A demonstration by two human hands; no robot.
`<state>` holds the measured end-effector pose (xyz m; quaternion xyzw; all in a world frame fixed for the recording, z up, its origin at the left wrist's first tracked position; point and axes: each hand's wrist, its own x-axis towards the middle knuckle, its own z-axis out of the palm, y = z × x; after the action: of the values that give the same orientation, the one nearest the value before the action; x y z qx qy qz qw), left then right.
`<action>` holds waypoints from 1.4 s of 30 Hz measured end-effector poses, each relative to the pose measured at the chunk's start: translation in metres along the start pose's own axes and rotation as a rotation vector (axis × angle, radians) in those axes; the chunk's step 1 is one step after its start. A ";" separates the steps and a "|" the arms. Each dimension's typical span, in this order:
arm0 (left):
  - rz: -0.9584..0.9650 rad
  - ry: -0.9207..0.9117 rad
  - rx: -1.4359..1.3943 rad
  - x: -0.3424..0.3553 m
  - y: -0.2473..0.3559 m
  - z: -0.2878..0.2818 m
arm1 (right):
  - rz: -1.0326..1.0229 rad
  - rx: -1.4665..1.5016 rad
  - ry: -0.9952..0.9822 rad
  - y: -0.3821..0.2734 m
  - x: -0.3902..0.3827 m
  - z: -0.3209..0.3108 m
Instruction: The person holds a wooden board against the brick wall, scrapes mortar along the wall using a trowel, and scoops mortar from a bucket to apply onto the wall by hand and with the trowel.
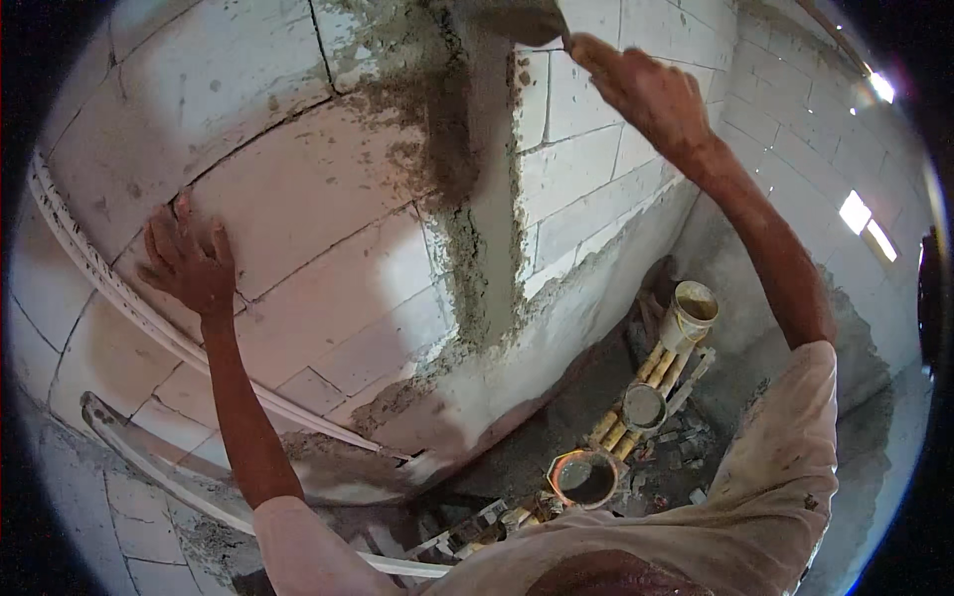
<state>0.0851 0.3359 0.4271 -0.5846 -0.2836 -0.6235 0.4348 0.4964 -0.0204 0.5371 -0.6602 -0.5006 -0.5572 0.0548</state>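
On the block wall (308, 189), your left hand (189, 260) lies open; higher up, your right hand (646, 97) grips a trowel (525, 24).

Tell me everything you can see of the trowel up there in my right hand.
The trowel has a broad, dark grey-brown blade, seemingly metal, with a rounded lower edge; the picture's top edge cuts it off, so its full outline doesn't show. At its right end it narrows toward the right hand, which grips it and hides the handle. The blade is raised in front of the grey vertical strip on the wall; whether it touches that surface can't be told.
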 end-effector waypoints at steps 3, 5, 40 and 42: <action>0.006 -0.017 0.036 0.005 -0.004 -0.008 | -0.056 0.125 -0.031 -0.017 -0.036 0.009; 0.011 -0.027 0.042 0.005 -0.001 -0.006 | -0.046 0.090 0.042 -0.004 -0.036 0.007; 0.026 0.005 0.028 0.000 -0.007 0.004 | -0.019 0.152 -0.232 -0.072 -0.155 0.046; 0.043 -0.031 0.037 -0.002 -0.008 0.009 | 0.032 0.158 -0.129 -0.069 -0.140 0.037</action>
<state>0.0826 0.3474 0.4275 -0.5919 -0.2891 -0.5996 0.4545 0.4888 -0.0466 0.3788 -0.6963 -0.5350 -0.4712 0.0834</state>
